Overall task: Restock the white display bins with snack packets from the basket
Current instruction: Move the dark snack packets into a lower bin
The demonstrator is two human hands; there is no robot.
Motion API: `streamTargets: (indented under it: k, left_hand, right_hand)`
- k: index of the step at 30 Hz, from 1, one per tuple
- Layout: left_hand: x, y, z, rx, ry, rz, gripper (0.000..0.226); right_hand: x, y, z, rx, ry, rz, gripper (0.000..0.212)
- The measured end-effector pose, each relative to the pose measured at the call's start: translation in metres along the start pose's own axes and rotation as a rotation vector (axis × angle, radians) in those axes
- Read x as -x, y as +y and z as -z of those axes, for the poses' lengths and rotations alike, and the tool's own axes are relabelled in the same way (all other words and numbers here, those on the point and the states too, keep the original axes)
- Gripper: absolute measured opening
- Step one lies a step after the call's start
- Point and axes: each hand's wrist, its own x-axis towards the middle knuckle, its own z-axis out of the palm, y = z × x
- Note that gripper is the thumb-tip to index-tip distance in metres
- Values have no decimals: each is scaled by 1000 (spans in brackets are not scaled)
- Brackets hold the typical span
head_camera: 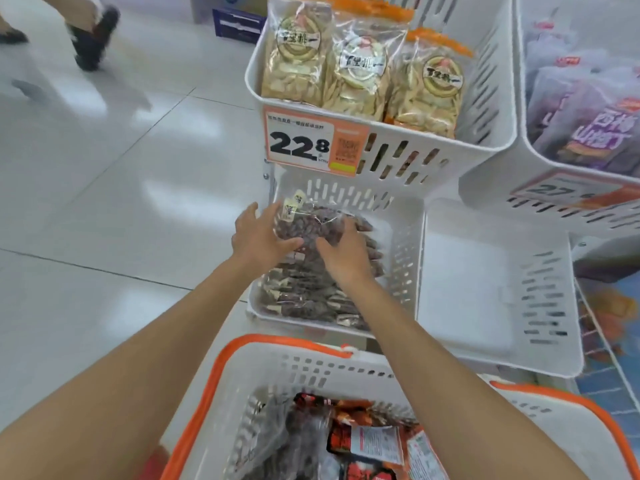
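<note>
Nearest you, basket (277,344): white with an orange rim, at the bottom of the view beneath your forearms. Red-and-black snack packets (363,441) and clear bags of dark pieces lie jumbled inside.
Lower bin (405,244): just beyond the basket, white and slotted. Stacked packets (304,299) of dark brown pieces fill its left part in overlapping layers.
Top packet (313,225): lies on the stack toward the far end of that bin. Its end with the pale labels points away from you and leftward, to the far-left corner. Its long axis seems to run from that corner back toward the near right, though your hands cover much of it.
Left hand (263,237): fingers spread and straight along the packet's left edge, thumb stretched rightward onto the clear film.
Right hand (343,251): laid on the packet's right part, fingers close together and slightly bent, pointing away and left. The packet sits under and between your two hands.
Side bin (485,289): white, right beside the first one.
Upper bin (485,98): above and behind, holding upright pale packets (363,74) with orange tops. A price card (311,143) on its front reads 22.8.
Far-right bin (540,140): holds purple packets (588,126).
Floor (104,168): glossy pale tiles. Another person's shoes (93,36) are at the far left.
</note>
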Motion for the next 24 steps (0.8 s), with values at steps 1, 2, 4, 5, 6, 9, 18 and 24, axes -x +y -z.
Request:
streamTargets:
  k: [1,2,4,5,6,9,18,24]
  left_hand:
    - [-4,-5,-5,39,-3,-7,84]
    - [-6,-10,-10,89,2,-27,84]
    - [-6,-15,-16,196,25,-81,89]
    - [-3,-17,-18,262,36,-82,94]
    - [1,-17,-18,315,44,-61,101]
    - [13,-18,-13,330,24,18,110]
    - [90,8,19,112,110,-13,83]
    - [186,33,9,305,-57,-203,48]
  right_hand:
    - [-4,1,-1,20,7,4,70]
    - [-7,2,-1,38,10,19,72]
    - [-13,8,0,70,-11,33,71]
    - [-14,9,1,62,-35,21,73]
    - [-14,9,2,38,-46,10,75]
    - [-5,10,4,-12,-13,38,79]
    - [75,18,33,-17,88,101,59]
    - [162,40,88,89,116,266,33]
